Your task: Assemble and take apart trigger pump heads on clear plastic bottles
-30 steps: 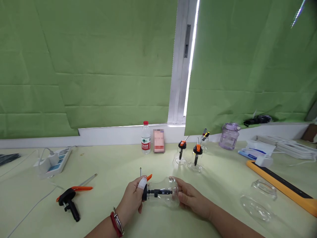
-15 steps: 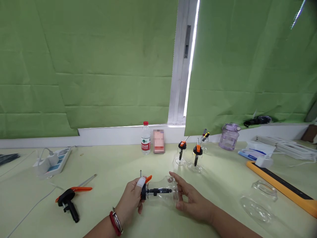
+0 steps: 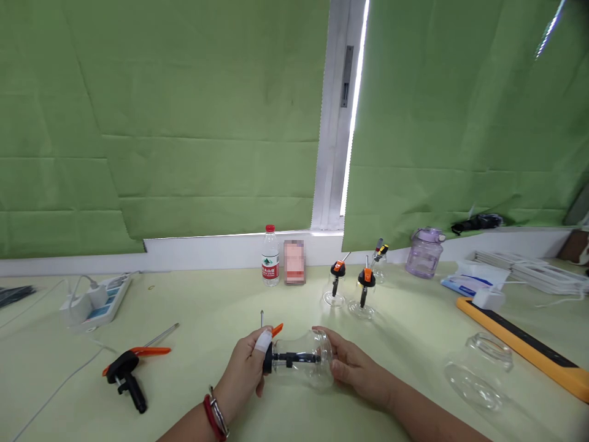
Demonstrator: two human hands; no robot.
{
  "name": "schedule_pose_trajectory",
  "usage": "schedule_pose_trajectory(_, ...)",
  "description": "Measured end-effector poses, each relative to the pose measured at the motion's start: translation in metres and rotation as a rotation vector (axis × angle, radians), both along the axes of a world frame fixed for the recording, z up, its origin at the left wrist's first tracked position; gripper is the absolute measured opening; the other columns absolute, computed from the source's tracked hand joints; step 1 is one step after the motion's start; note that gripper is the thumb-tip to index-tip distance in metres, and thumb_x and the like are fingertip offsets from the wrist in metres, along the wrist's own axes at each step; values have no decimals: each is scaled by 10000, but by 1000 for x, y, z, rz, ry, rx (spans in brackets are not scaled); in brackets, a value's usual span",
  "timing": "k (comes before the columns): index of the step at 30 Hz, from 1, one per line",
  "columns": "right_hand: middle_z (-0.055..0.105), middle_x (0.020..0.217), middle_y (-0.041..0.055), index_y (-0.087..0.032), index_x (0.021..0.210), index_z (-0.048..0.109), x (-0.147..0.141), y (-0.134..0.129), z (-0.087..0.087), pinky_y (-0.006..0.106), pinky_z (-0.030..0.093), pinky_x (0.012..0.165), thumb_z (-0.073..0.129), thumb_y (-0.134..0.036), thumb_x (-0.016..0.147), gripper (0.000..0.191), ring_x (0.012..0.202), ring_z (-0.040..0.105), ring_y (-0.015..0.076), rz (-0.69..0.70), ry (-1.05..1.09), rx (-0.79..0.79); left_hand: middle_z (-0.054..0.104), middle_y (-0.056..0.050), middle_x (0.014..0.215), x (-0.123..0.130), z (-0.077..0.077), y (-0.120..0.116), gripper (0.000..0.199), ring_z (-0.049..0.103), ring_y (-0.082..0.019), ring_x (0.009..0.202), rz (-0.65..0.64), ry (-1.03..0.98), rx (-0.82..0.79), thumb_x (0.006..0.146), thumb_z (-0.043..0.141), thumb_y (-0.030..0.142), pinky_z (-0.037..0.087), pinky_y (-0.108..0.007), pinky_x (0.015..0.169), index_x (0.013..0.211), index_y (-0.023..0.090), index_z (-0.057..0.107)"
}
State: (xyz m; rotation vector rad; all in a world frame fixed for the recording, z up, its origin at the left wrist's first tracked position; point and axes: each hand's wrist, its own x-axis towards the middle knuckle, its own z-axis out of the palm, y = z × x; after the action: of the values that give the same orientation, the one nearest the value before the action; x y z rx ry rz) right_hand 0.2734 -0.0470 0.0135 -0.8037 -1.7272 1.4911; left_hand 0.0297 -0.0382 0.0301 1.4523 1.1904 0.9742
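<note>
A clear glass jar [image 3: 301,376] lies on its side between my hands, its wide base to the right. My left hand [image 3: 246,363], with a white wrap on the thumb, grips the black pump lid [image 3: 267,358] at the jar's mouth. The lid's orange lever [image 3: 277,329] and thin metal spout [image 3: 262,318] stick up past the thumb, and its black tube [image 3: 301,358] runs inside the jar. My right hand [image 3: 352,366] is curled round the base. A second pump lid [image 3: 123,366] with an orange lever lies at left. Another glass jar [image 3: 483,371] stands at right.
Two jars with pump lids [image 3: 338,267] [image 3: 366,277] stand behind, near screwdrivers [image 3: 381,250] in a small glass. A water bottle [image 3: 270,264], a phone [image 3: 294,263] and a purple jug [image 3: 424,253] line the wall. A power strip [image 3: 108,301] sits left, an orange-black bar [image 3: 524,350] right.
My right hand's fingers have closed a little more round the base of the jar. The jar has dipped slightly. The left hand keeps its hold on the lid.
</note>
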Motion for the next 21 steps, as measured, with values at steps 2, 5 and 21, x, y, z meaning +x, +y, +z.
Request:
schedule_pose_trajectory(2, 570, 936, 53, -229, 1354, 360, 0, -1, 2, 228, 360, 551, 449, -634, 822, 675, 599, 451, 104, -18, -61, 17, 314, 88, 535, 0, -3, 0, 652, 334, -73, 357, -4, 1, 23, 821, 366, 630, 367, -196, 299, 1199, 126, 535)
schedule_pose_trajectory(5, 578, 825, 44, -193, 1287, 454, 0, -2, 5, 234, 334, 521, 325, -626, 874, 612, 520, 414, 88, -43, -145, 71, 277, 91, 547, 0, -4, 0, 632, 334, -71, 356, -16, 2, 47, 833, 370, 612, 366, -192, 296, 1210, 131, 533)
schedule_pose_trajectory(21, 487, 1200, 97, -294, 1447, 152, 4, -3, 3, 320, 417, 727, 685, -584, 658, 995, 870, 514, 198, -95, -176, 78, 346, 84, 495, 3, 6, 0, 627, 344, -93, 385, 35, -58, -82, 780, 408, 641, 354, -204, 309, 1062, 112, 592)
